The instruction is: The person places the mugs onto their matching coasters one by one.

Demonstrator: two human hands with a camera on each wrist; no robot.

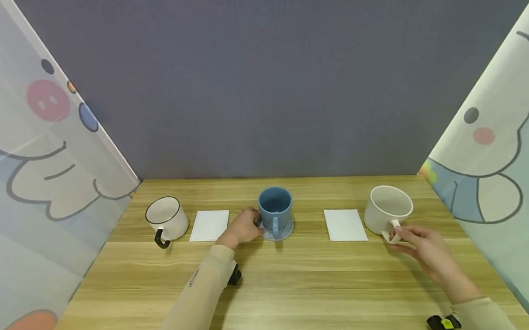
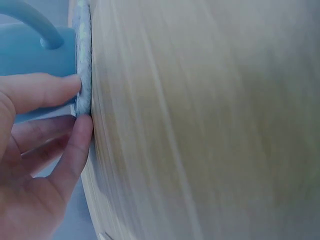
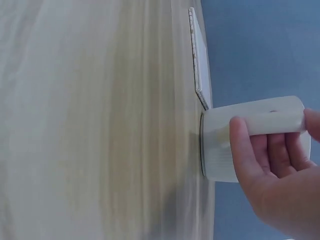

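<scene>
Over the wood-grained table (image 1: 284,298), probably mid-grasp, with level handling called for next. At 4 o'clock, gripping the cream mug (image 1: 377,215) by its looped handle (image 3: 275,122) with the right hand (image 1: 427,253); at 6 o'clock, under the glossy blue mug (image 1: 267,214), pinching the round mottled coaster (image 1: 286,232) with the left hand (image 1: 245,226).

At lower left, a cream sleeve (image 1: 189,305) bears small dark lettering (image 1: 193,278); at lower right, another cream sleeve (image 1: 483,316) adjoins a black wrist block (image 1: 434,326) marked with yellow.
</scene>
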